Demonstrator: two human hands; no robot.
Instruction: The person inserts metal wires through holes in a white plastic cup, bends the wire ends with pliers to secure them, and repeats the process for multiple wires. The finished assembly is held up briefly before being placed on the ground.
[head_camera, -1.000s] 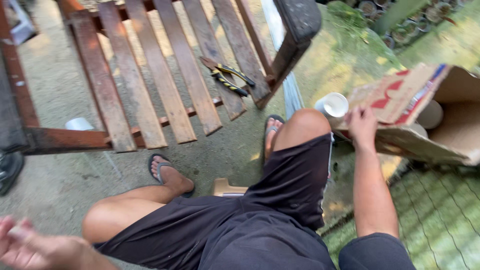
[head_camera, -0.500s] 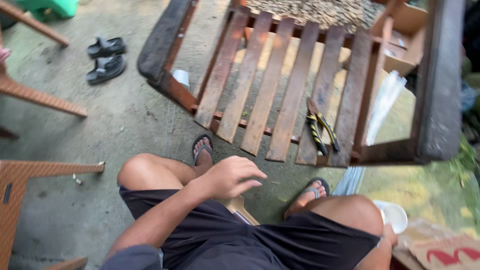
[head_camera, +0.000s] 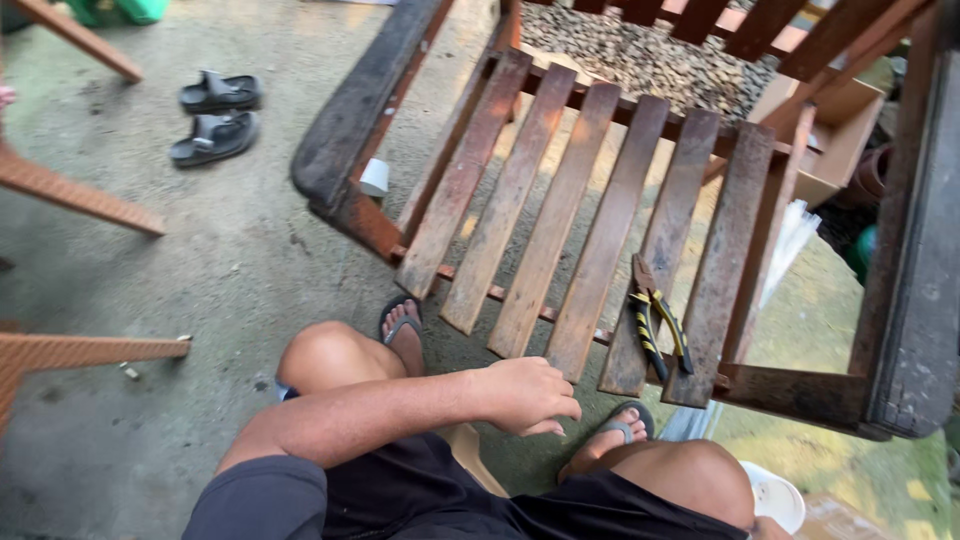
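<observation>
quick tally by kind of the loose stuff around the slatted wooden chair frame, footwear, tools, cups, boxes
Black sandals lying on the concrete: 2
Flip-flops worn on the feet: 2
Pliers with yellow-and-black handles: 1
White cups: 2
Cardboard box: 1
Total: 8

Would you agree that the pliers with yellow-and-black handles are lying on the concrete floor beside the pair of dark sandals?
Not quite: in the head view the pliers lie on the slats of the wooden chair, far from the sandals on the floor.
</observation>
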